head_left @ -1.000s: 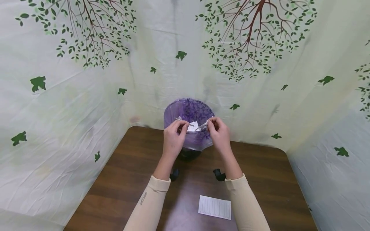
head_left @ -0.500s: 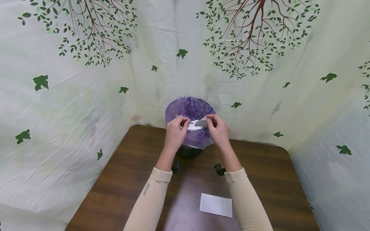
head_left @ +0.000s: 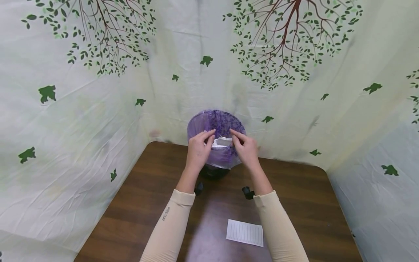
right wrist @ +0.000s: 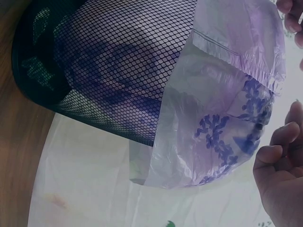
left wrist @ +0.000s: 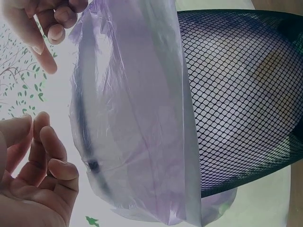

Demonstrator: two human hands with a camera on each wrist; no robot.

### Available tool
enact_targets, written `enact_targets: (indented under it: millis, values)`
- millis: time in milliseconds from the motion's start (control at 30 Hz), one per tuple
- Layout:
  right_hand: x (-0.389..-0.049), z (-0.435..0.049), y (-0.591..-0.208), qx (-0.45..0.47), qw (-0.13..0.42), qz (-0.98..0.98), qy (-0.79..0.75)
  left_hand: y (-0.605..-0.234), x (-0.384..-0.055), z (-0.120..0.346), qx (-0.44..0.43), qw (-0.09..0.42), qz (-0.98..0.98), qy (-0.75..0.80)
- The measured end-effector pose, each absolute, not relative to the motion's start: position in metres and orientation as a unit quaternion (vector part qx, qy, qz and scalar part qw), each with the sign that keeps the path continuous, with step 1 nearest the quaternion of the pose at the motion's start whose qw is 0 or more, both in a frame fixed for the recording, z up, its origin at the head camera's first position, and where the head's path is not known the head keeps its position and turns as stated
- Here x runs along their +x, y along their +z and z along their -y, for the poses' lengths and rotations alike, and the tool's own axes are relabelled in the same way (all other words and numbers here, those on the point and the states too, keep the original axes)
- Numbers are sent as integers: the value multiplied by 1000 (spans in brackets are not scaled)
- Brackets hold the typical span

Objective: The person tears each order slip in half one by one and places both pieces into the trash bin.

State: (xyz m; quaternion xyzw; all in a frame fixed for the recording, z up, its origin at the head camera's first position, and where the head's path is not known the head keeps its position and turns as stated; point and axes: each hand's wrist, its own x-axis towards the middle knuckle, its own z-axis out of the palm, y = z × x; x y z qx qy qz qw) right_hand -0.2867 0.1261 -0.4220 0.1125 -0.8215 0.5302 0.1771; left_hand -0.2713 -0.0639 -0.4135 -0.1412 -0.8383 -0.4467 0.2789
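Observation:
Over the mouth of a black mesh wastebasket [left wrist: 236, 104], both hands hang with fingers loosely bent and nothing visible between them. The left hand [head_left: 198, 151] is above the rim's left side, and the right hand [head_left: 247, 151] is above its right side. A purple flowered plastic liner [head_left: 217, 157] covers the rim and folds down outside. White paper pieces [head_left: 224, 142] lie inside the liner between the hands. In the right wrist view, the right hand's fingers [right wrist: 286, 135] are apart from the liner.
A white lined sheet of paper [head_left: 244, 233] lies on the brown wooden table [head_left: 131, 203], near the right forearm. Two small black objects [head_left: 248, 193] sit beside the wrists. Leaf-printed fabric [head_left: 288, 120] hangs behind and at both sides.
Paper pieces that both hands pinched earlier have left the fingers; white paper shows in the liner. The fingers have spread apart. The arms have hardly moved.

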Motion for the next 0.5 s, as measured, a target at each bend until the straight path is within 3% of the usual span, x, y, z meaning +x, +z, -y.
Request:
enact_targets:
  millis: [300,500]
  values:
    - [-282,-132,-426,111,169,817,541,-413,-265,58,-141,292,828,-457]
    - [-270,-142,-434,106,194,810,542,-420,-249,48,-156,293,815,-474]
